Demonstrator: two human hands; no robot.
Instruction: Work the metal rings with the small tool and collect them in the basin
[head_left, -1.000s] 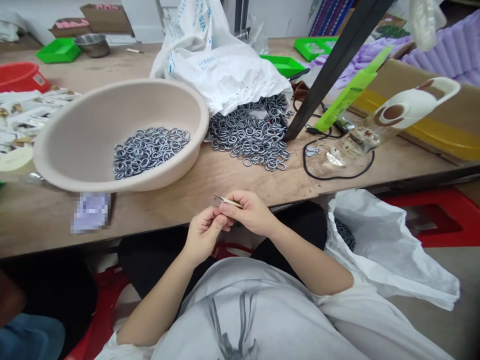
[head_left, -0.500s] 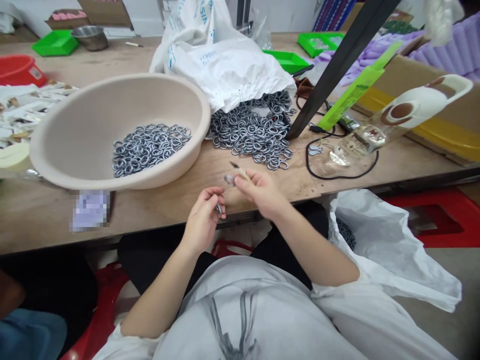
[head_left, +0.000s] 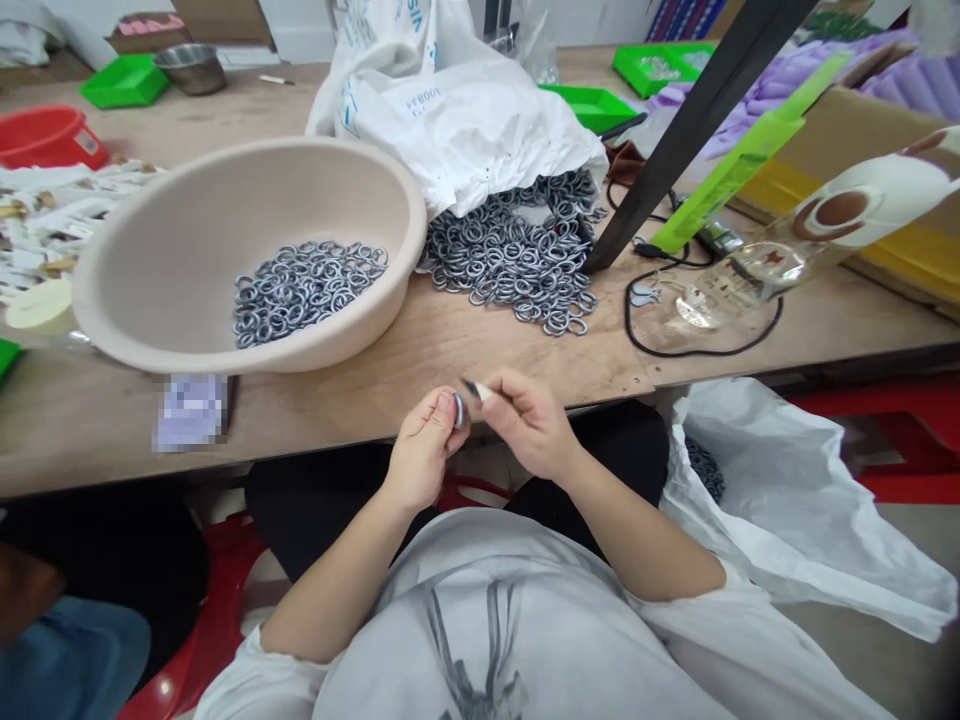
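Observation:
My left hand [head_left: 427,448] is closed, pinching a grey ring [head_left: 459,411] between thumb and fingers just over the table's front edge. Close beside it on the right, my right hand [head_left: 531,422] grips a small pale-handled tool [head_left: 477,389] whose dark pointed tip faces the ring. A narrow gap seems to separate tip and ring. Beyond my hands, a heap of grey rings [head_left: 517,260] spills from a white sack [head_left: 465,120] onto the table. More of these rings [head_left: 307,290] lie in a large beige basin [head_left: 165,240] to the left.
A dark metal post [head_left: 675,150] slants up beside the heap. On the right are a clear bottle [head_left: 750,275], a black cord [head_left: 675,353] and a cardboard box [head_left: 885,130]. An open white bag [head_left: 795,470] hangs below the table edge. Someone's blue clothing [head_left: 82,650] shows lower left.
My two hands have come closer together, and the right hand has moved down toward the ring. The ring now shows upright at my left fingertips. The whole view has shifted slightly.

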